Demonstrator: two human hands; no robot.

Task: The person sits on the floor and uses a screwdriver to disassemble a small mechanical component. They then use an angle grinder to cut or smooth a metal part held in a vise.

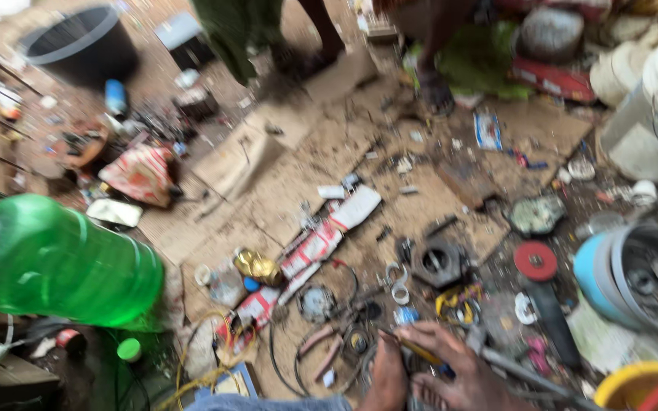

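The right hand [462,365], low in the picture, has its grip closed around a thin yellow-handled tool [420,352], fingers wrapped over the shaft; blur hides the tool's tip. Just left of that hand a bare foot [386,377] rests on the floor, touching the tool's near end. The left hand cannot be made out, so its grip cannot be told.

Around the tool the dusty floor [283,190] is strewn with small metal parts. Just above the tool lies a dark, roughly square metal block [437,262] with a round hole, and beside it pale ring-shaped pieces [399,289]. Right of the tool stands an angle grinder with a flat red disc [535,261], and farther right a blue-and-grey plastic bowl [634,278] filled with metal bits. Left of the tool a long red-and-white carton [314,251] lies flattened on cardboard. Well left, close to the camera, a glossy translucent green plastic bottle [55,262] lies on its side. Far above, another person's sandalled foot [436,91] stands.
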